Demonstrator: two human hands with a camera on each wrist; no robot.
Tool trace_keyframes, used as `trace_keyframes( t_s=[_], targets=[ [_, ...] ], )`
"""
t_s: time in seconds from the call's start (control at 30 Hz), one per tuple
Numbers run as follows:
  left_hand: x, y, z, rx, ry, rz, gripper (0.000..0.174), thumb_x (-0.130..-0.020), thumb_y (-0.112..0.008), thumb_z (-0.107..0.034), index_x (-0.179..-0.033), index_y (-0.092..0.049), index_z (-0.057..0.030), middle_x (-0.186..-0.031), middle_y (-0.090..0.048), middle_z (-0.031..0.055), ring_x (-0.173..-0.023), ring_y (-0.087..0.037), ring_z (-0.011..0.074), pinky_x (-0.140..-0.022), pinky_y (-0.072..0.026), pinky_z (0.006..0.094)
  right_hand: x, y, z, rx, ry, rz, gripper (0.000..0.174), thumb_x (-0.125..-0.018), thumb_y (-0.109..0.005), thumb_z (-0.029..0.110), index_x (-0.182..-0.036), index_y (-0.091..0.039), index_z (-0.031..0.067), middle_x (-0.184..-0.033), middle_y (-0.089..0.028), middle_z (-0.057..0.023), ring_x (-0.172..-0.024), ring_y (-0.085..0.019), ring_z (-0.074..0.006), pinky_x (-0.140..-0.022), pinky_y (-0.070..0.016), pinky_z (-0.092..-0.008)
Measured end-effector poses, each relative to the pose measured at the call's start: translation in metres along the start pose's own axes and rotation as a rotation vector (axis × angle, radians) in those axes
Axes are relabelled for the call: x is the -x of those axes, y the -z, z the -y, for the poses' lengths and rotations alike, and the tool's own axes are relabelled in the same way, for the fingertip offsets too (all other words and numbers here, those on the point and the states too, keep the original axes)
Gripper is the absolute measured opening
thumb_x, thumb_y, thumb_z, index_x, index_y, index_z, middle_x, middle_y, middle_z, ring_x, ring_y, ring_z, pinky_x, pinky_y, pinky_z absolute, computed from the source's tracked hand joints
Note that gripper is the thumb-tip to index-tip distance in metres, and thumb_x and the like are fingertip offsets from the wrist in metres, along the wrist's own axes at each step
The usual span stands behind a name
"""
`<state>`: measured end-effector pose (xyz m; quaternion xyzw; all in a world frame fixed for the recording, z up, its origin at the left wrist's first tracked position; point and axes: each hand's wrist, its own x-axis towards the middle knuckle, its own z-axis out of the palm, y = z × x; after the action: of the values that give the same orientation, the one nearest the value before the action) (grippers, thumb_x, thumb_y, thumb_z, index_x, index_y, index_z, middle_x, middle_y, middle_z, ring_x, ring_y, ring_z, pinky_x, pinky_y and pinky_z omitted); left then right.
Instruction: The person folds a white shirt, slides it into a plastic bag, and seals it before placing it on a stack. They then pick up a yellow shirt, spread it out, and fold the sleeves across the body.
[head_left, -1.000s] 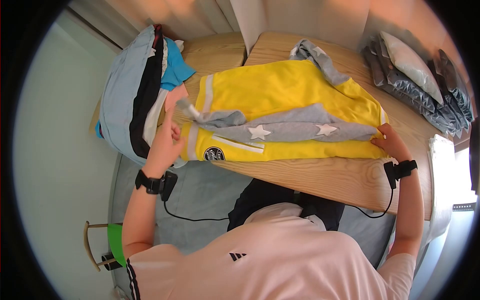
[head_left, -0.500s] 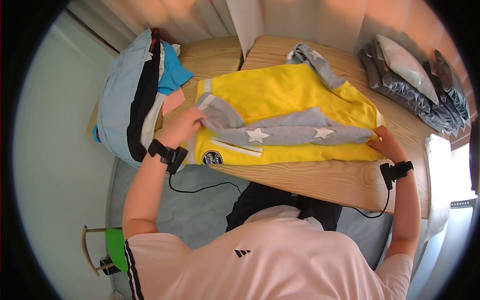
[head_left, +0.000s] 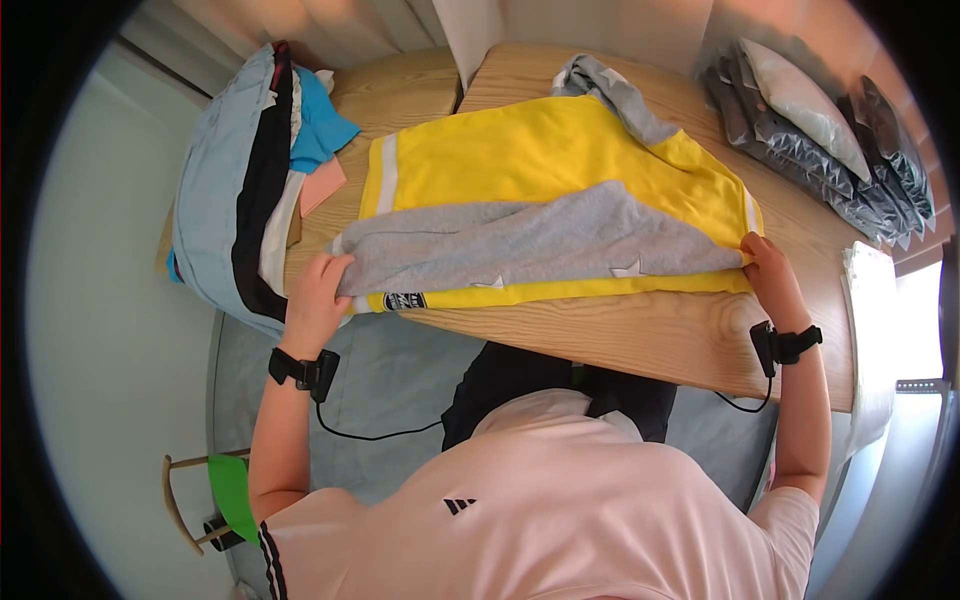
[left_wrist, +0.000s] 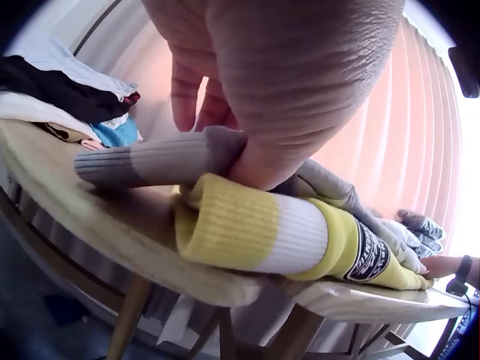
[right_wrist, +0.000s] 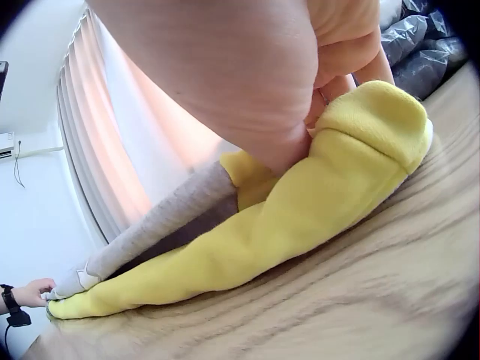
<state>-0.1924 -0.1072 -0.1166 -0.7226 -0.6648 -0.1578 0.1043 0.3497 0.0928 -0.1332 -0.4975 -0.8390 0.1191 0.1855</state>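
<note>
A yellow sweatshirt with grey sleeves lies on the wooden table, its near side folded inward. Across it stretches the near grey sleeve, covering most of the white stars and part of the round black patch. My left hand pinches this sleeve close to its ribbed cuff, just above the yellow and white hem. At the other end, my right hand grips the yellow shoulder; some of its fingertips are hidden behind the cloth.
A heap of clothes, with light blue, black and white pieces, sits at the table's left. Dark garments in clear plastic bags are stacked at the back right. The far sleeve lies bent toward the curtain.
My left hand has taken hold of the grey sleeve's cuff end and drawn it toward the near edge, straightening the sleeve over the pocket and patch. The right hand keeps its grip at the shoulder.
</note>
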Motion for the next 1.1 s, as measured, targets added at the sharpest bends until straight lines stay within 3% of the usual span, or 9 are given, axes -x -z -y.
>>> trace_keyframes(
  t_s=[0.13,0.3,0.4,0.57,0.63,0.8,0.9,1.03,1.1],
  targets=[
    [-0.017,0.001,0.024,0.027,0.022,0.092,0.044,-0.062,-0.061,0.004,-0.104,-0.055,-0.0051,-0.091,-0.056,0.0128,-0.086,-0.054,0.0332,-0.074,-0.045,0.0401,-0.002,0.002,-0.001,0.024,-0.071,0.006,0.021,-0.071,-0.054,-0.008,-0.089,-0.049,-0.0001,-0.089,-0.059,-0.0191,-0.086,-0.057,-0.039,-0.072,-0.0448,-0.0424],
    [-0.089,0.048,0.007,-0.122,-0.145,-0.271,0.038,-0.059,-0.059,0.008,-0.095,-0.055,-0.0051,-0.085,-0.055,0.0095,-0.081,-0.054,0.03,-0.068,-0.0455,0.0384,-0.004,-0.003,-0.005,0.063,-0.095,-0.024,0.018,-0.071,-0.053,-0.007,-0.086,-0.047,-0.0004,-0.087,-0.058,-0.021,-0.085,-0.055,-0.0412,-0.07,-0.0437,-0.0438],
    [-0.086,0.065,0.0,-0.21,-0.144,-0.38,0.038,-0.058,-0.058,0.009,-0.093,-0.055,-0.0061,-0.082,-0.054,0.0092,-0.081,-0.052,0.0299,-0.068,-0.0444,0.0393,-0.003,-0.005,-0.009,0.011,-0.074,-0.043,0.018,-0.071,-0.054,-0.006,-0.086,-0.047,-0.0005,-0.086,-0.057,-0.0211,-0.084,-0.054,-0.0417,-0.069,-0.043,-0.0439],
    [-0.021,0.017,0.022,-0.007,-0.095,0.118,0.043,-0.062,-0.049,0.009,-0.102,-0.057,-0.0044,-0.088,-0.056,0.0126,-0.088,-0.054,0.0324,-0.077,-0.0454,0.0382,-0.002,0.0,-0.006,0.013,-0.028,-0.021,0.017,-0.069,-0.054,-0.008,-0.084,-0.047,-0.0013,-0.086,-0.056,-0.0205,-0.084,-0.054,-0.0408,-0.07,-0.0431,-0.0427],
    [-0.006,0.016,0.007,0.227,0.171,0.405,0.045,-0.063,-0.052,0.008,-0.107,-0.056,-0.0044,-0.083,-0.053,0.0121,-0.085,-0.053,0.0305,-0.074,-0.045,0.038,-0.003,0.0,-0.004,0.011,-0.043,-0.015,0.017,-0.069,-0.053,-0.008,-0.084,-0.048,-0.0018,-0.086,-0.056,-0.0206,-0.084,-0.054,-0.0408,-0.071,-0.0431,-0.0428],
    [-0.019,0.029,0.019,0.291,0.193,0.212,0.038,-0.068,-0.052,0.006,-0.105,-0.057,-0.0021,-0.082,-0.051,0.0121,-0.081,-0.053,0.0276,-0.074,-0.0447,0.0326,-0.001,0.006,-0.005,0.048,-0.015,0.066,0.022,-0.071,-0.052,-0.008,-0.092,-0.053,-0.0011,-0.096,-0.057,-0.0206,-0.092,-0.054,-0.0396,-0.078,-0.0444,-0.0418],
    [-0.031,0.018,0.043,0.358,0.175,0.076,0.03,-0.075,-0.052,0.003,-0.104,-0.058,0.0001,-0.087,-0.055,0.0119,-0.082,-0.056,0.0244,-0.073,-0.0454,0.0305,-0.003,0.027,0.029,0.06,-0.075,0.145,0.029,-0.075,-0.053,-0.005,-0.103,-0.055,0.0017,-0.107,-0.057,-0.0197,-0.101,-0.054,-0.0372,-0.085,-0.0442,-0.0396],
    [-0.015,-0.023,0.102,0.409,0.299,0.062,0.024,-0.084,-0.056,-0.008,-0.106,-0.059,0.0004,-0.092,-0.061,0.0101,-0.084,-0.058,0.0199,-0.073,-0.0459,0.0293,-0.032,0.046,0.117,-0.006,0.234,0.153,0.03,-0.082,-0.057,0.006,-0.112,-0.056,0.0058,-0.114,-0.057,-0.0154,-0.105,-0.054,-0.0328,-0.09,-0.0426,-0.0375],
    [-0.012,-0.027,0.111,0.542,0.648,0.171,0.025,-0.087,-0.056,-0.018,-0.103,-0.06,0.001,-0.085,-0.062,0.0076,-0.078,-0.058,0.0168,-0.07,-0.0459,0.0283,-0.056,0.039,0.142,-0.026,0.322,0.213,0.03,-0.083,-0.058,0.01,-0.112,-0.056,0.0061,-0.113,-0.058,-0.0143,-0.104,-0.054,-0.032,-0.091,-0.0422,-0.0371]
  ],
)
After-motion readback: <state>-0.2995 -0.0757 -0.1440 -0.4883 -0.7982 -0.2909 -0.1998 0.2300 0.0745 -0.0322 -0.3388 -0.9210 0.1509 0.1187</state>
